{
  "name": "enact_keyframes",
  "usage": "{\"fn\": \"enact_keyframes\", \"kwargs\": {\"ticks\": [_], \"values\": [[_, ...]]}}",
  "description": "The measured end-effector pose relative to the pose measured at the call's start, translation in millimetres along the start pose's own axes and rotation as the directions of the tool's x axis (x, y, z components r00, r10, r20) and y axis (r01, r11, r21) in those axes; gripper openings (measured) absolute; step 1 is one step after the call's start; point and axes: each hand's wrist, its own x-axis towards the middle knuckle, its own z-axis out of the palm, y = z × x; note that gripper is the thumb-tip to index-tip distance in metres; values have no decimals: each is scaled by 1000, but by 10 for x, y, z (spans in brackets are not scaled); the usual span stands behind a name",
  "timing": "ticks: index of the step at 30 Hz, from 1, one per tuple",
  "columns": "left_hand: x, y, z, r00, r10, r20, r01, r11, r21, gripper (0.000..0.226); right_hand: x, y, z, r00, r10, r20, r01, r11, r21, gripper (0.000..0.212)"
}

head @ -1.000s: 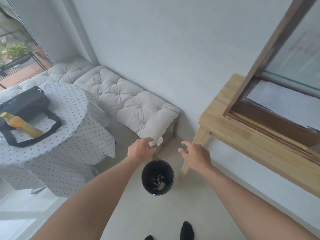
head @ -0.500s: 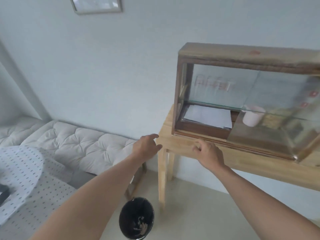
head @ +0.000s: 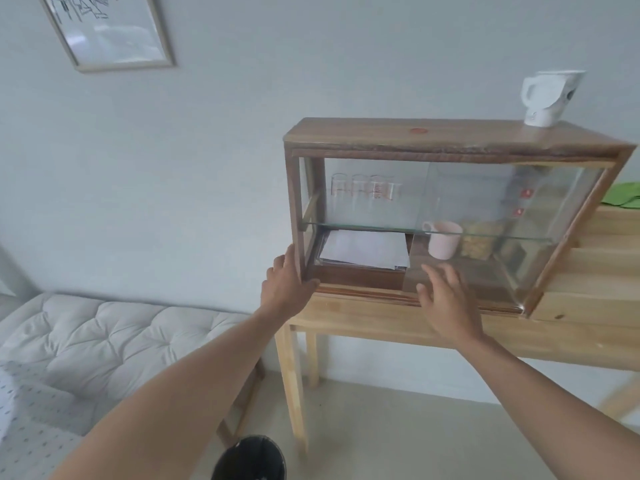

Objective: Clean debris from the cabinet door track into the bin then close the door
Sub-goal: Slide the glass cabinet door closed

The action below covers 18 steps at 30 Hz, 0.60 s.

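Head view: a pale table (head: 363,323) carries the cabinet (head: 450,147), a wood frame with glass sliding doors. The left half stands open, papers (head: 363,252) showing bare inside; the door (head: 485,237) sits slid right, its edge near the middle. The track (head: 363,295) runs along the bottom front rail, and I cannot tell whether any debris remains in it. The bin (head: 249,459) stands on the floor below, at the frame's bottom edge, well apart from the cabinet.

The left hand (head: 285,287) grips the cabinet's left post at its lower corner, fingers wrapped round the wood. The right hand (head: 446,299) is spread flat, fingers open, at the lower part of the door, touching or just off the glass; I cannot tell which.

The step looks like closing. To do it well: brace the frame with the left hand, press the right palm evenly and low on the glass, push level toward the left so the pane does not tilt or jam, and move the left fingers off the post before the door meets it.
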Motion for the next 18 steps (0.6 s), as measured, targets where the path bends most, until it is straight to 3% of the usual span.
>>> {"fn": "enact_keyframes", "kwargs": {"ticks": [3, 8, 18], "values": [[137, 31, -25, 1000, 1, -26, -2, 999, -43, 111, 159, 171, -125, 984, -115, -139, 89, 979, -182, 65], [261, 71, -12, 998, 52, -39, -55, 995, -79, 116, 496, 510, -274, 941, -280, -188, 192, 903, -385, 101], [356, 33, 41, 996, 56, -72, -66, 989, -133, 122, 936, 838, -252, 910, -393, -134, 270, 806, -527, 118]]}}
